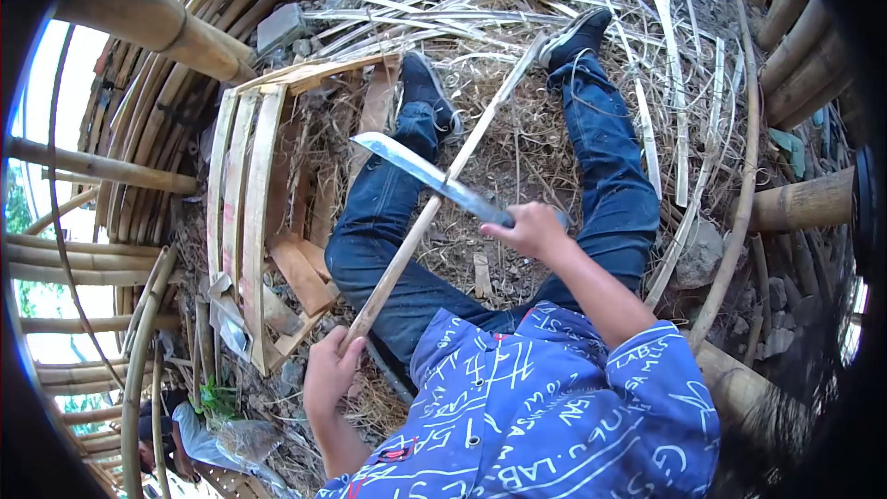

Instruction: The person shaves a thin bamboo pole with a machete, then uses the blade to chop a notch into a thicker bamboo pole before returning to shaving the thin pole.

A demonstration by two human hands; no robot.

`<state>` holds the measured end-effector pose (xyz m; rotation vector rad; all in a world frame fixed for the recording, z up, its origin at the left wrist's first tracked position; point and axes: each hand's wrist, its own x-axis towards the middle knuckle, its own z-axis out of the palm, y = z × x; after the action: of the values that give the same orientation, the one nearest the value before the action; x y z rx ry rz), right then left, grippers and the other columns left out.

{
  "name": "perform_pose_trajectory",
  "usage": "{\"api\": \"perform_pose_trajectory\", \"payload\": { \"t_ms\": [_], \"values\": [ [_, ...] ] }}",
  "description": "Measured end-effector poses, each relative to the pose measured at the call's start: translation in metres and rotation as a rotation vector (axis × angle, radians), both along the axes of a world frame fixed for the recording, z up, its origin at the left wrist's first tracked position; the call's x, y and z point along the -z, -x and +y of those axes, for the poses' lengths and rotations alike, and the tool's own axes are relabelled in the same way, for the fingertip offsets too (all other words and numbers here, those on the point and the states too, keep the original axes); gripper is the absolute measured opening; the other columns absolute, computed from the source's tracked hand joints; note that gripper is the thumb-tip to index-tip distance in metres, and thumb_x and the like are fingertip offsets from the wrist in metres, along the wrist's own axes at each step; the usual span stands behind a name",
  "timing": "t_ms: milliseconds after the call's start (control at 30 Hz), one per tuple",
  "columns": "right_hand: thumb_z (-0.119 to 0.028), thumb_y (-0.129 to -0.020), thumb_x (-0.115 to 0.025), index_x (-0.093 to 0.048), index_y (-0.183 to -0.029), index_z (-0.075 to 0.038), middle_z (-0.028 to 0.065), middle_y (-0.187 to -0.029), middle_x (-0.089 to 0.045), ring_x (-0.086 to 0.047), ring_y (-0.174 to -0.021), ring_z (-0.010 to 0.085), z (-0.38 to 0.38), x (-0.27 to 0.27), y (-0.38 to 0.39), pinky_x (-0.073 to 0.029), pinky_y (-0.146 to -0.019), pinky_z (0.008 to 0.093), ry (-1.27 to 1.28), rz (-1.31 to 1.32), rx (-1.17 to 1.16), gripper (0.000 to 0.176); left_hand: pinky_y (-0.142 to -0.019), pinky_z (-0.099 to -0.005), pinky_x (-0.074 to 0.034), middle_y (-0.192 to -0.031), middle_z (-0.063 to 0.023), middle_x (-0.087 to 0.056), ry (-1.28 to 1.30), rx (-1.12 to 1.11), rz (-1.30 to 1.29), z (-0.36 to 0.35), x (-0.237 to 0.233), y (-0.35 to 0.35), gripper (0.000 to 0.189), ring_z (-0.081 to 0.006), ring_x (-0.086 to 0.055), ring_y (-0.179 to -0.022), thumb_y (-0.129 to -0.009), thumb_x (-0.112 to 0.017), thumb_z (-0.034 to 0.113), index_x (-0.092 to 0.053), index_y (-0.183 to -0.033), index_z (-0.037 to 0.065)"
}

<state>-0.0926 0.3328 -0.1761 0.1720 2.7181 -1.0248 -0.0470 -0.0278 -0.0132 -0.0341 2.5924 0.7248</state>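
My left hand (333, 368) is closed round the near end of a long bamboo strip (407, 245). The strip slants up and away between my legs, its far end close to the shoe (575, 37) on the right. In my right hand (534, 229) is the handle of a machete (402, 157), its tip pointing to the upper left. The blade crosses the strip near its middle and appears to touch it there. My fingers hide most of the handle.
A wooden crate (249, 185) lies left of my legs. Split bamboo strips (462, 9) cover the ground ahead and right, among shavings. Thick bamboo poles (166, 28) rise at the left; a rock (699, 254) sits at the right. Another person (189, 434) is at lower left.
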Motion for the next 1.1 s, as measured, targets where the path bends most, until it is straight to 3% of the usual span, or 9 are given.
{"api": "perform_pose_trajectory", "payload": {
  "t_ms": [167, 267, 433, 533, 600, 667, 800, 933, 1100],
  "values": [
    [-0.081, -0.075, -0.052, -0.072, -0.079, -0.01, 0.0164, -0.071, -0.068, -0.069, -0.071, 0.0354, -0.026, -0.011, -0.015, -0.054, -0.067, 0.0466, -0.019, 0.017, -0.126, 0.074, -0.051, -0.0378, -0.039, -0.057, -0.0165, -0.051, 0.027, -0.011, -0.04, 0.004, -0.002, 0.005, 0.026, -0.0229, -0.047, -0.048, -0.09, -0.065, 0.017, -0.054, -0.079, -0.003],
    [-0.081, -0.074, -0.054, -0.073, -0.079, -0.008, 0.018, -0.077, -0.07, -0.07, -0.077, 0.0332, 0.006, 0.006, 0.007, -0.054, -0.068, 0.0444, -0.059, -0.004, 0.042, 0.075, -0.051, -0.0376, -0.039, -0.057, -0.017, -0.05, 0.061, -0.022, -0.033, -0.002, -0.023, -0.002, 0.026, -0.0242, -0.046, -0.049, -0.09, -0.066, 0.017, -0.054, -0.079, -0.003],
    [-0.079, -0.074, -0.056, -0.072, -0.073, -0.006, 0.0202, -0.076, -0.07, -0.07, -0.074, 0.035, 0.013, 0.011, 0.014, -0.054, -0.067, 0.0472, -0.045, -0.074, 0.072, 0.074, -0.052, -0.0365, -0.04, -0.06, -0.0178, -0.053, 0.056, 0.043, 0.068, 0.004, -0.001, -0.003, 0.025, -0.0241, -0.051, -0.05, -0.089, -0.066, 0.018, -0.057, -0.081, -0.004],
    [-0.08, -0.076, -0.053, -0.072, -0.076, -0.007, 0.0193, -0.07, -0.068, -0.069, -0.069, 0.0364, -0.011, -0.014, -0.01, -0.054, -0.065, 0.0468, -0.019, -0.02, 0.016, 0.074, -0.052, -0.0366, -0.039, -0.059, -0.0175, -0.053, -0.095, -0.086, -0.067, 0.005, 0.004, 0.003, 0.027, -0.0264, -0.052, -0.05, -0.089, -0.066, 0.019, -0.056, -0.079, -0.004],
    [-0.08, -0.077, -0.053, -0.072, -0.078, -0.008, 0.0188, -0.069, -0.068, -0.069, -0.07, 0.0362, -0.023, -0.017, -0.016, -0.054, -0.066, 0.0474, 0.006, -0.002, -0.138, 0.074, -0.051, -0.0355, -0.04, -0.057, -0.0141, -0.054, 0.065, 0.031, 0.052, 0.02, -0.004, 0.007, 0.029, -0.0199, -0.052, -0.05, -0.09, -0.066, 0.02, -0.057, -0.076, -0.003],
    [-0.076, -0.077, -0.055, -0.07, -0.075, -0.01, 0.0171, -0.065, -0.065, -0.068, -0.071, 0.0376, -0.017, -0.017, -0.01, -0.053, -0.067, 0.0492, -0.023, -0.004, -0.18, 0.068, -0.05, -0.035, -0.039, -0.054, -0.0119, -0.053, 0.028, -0.075, -0.024, 0.011, -0.004, 0.005, 0.03, -0.0171, -0.05, -0.049, -0.091, -0.065, 0.021, -0.057, -0.074, -0.003],
    [-0.077, -0.077, -0.055, -0.073, -0.076, -0.008, 0.0182, -0.073, -0.069, -0.07, -0.075, 0.0331, 0.037, 0.022, 0.023, -0.054, -0.069, 0.0449, -0.072, -0.161, 0.156, 0.071, -0.047, -0.0348, -0.037, -0.052, -0.0133, -0.05, -0.002, -0.164, -0.035, -0.003, -0.015, -0.007, 0.03, -0.0192, -0.046, -0.044, -0.093, -0.062, 0.021, -0.06, -0.077, -0.004],
    [-0.075, -0.078, -0.055, -0.073, -0.077, -0.006, 0.0203, -0.076, -0.069, -0.069, -0.077, 0.0363, 0.024, 0.008, 0.016, -0.054, -0.071, 0.0464, -0.054, -0.065, 0.165, 0.072, -0.046, -0.0311, -0.037, -0.051, -0.0074, -0.052, 0.024, -0.095, 0.009, 0.002, 0.001, -0.007, 0.03, -0.0115, -0.047, -0.046, -0.095, -0.061, 0.02, -0.063, -0.077, -0.004],
    [-0.078, -0.077, -0.053, -0.075, -0.088, -0.01, 0.019, -0.077, -0.07, -0.069, -0.078, 0.0369, -0.006, -0.016, -0.009, -0.054, -0.071, 0.0468, -0.03, -0.106, -0.022, 0.072, -0.047, -0.0305, -0.038, -0.052, -0.0091, -0.053, -0.001, -0.124, -0.015, 0.018, -0.009, 0.0, 0.028, -0.0136, -0.049, -0.045, -0.093, -0.063, 0.019, -0.063, -0.077, -0.005]
  ]
}}
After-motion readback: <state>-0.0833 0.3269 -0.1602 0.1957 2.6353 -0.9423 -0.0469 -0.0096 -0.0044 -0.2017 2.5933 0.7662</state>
